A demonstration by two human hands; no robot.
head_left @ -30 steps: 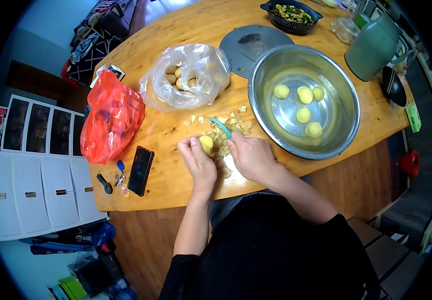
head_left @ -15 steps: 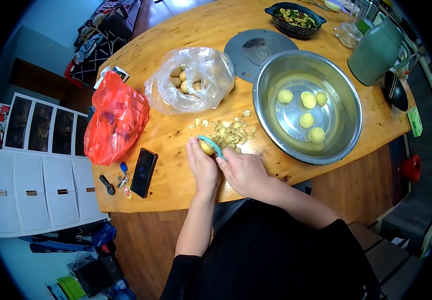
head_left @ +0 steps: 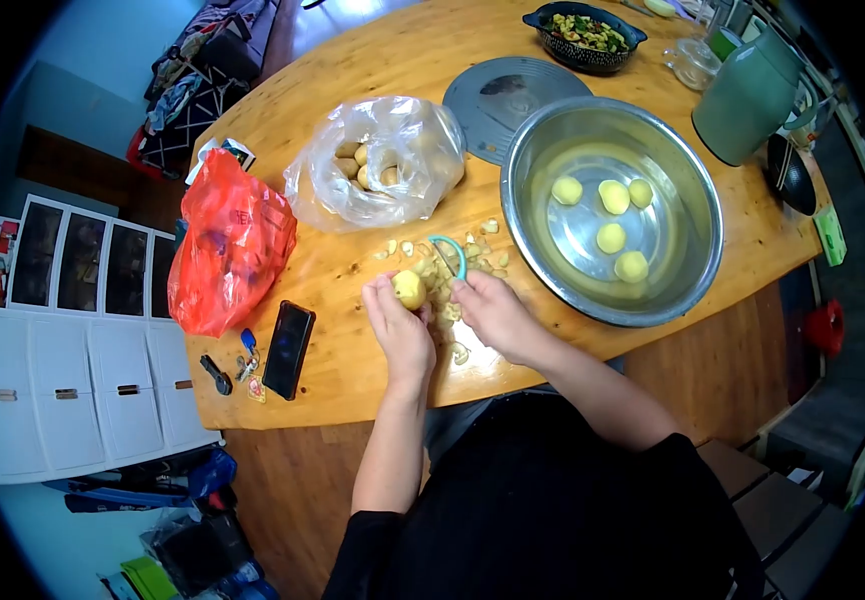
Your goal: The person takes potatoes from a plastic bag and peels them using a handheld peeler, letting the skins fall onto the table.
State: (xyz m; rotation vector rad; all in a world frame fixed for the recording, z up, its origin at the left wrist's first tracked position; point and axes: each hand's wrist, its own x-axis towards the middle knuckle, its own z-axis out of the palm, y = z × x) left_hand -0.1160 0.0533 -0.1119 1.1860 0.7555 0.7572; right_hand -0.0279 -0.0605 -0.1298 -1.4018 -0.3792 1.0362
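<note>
My left hand (head_left: 399, 325) is closed around a mostly peeled yellow potato (head_left: 409, 290), held above the table. In my right hand (head_left: 492, 312) is a teal-handled peeler (head_left: 460, 255), its blade apart from the potato. Beneath and beyond both hands lie scattered potato peelings (head_left: 493, 262). To the right, a large metal basin (head_left: 514, 235) contains several peeled potatoes (head_left: 614, 197) in water. A clear plastic bag (head_left: 412, 125) with several unpeeled potatoes (head_left: 349, 168) sits past my left hand.
A red plastic bag (head_left: 237, 235), a phone (head_left: 288, 350) and keys (head_left: 247, 366) lie on the left of the wooden table (head_left: 352, 395). Behind the basin are a grey round mat (head_left: 492, 90), a dark dish of food (head_left: 587, 38) and a green jug (head_left: 749, 100).
The peeler has come away from the potato and moved up and to the right with my right hand. My left hand has turned, showing more of the potato.
</note>
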